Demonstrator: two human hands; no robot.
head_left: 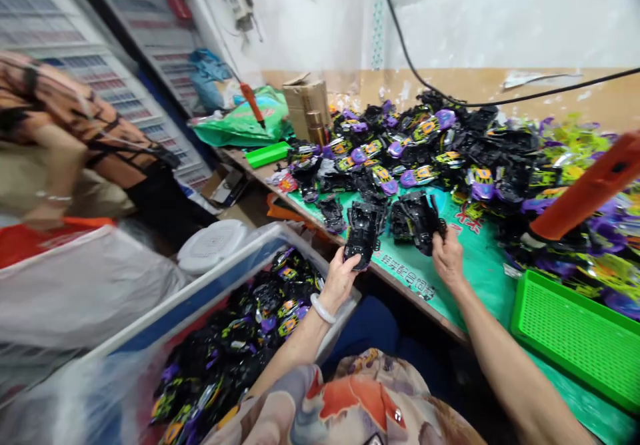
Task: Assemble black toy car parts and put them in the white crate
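My left hand (339, 278), with a pale bangle on its wrist, grips a black toy car body (362, 230) at the near edge of the green-covered table (480, 258). My right hand (448, 253) holds another black toy car part (418, 220) just to the right of it, resting on the table. Behind both hands lies a big heap of black, purple and yellow toy cars (440, 145).
A plastic-lined bin (235, 325) full of finished toy cars stands at my lower left. A green basket (575, 328) sits at the right, an orange tool handle (585, 195) above it. Another person (60, 145) sits at the left. A cardboard box (306, 102) and green bag (240, 125) stand behind.
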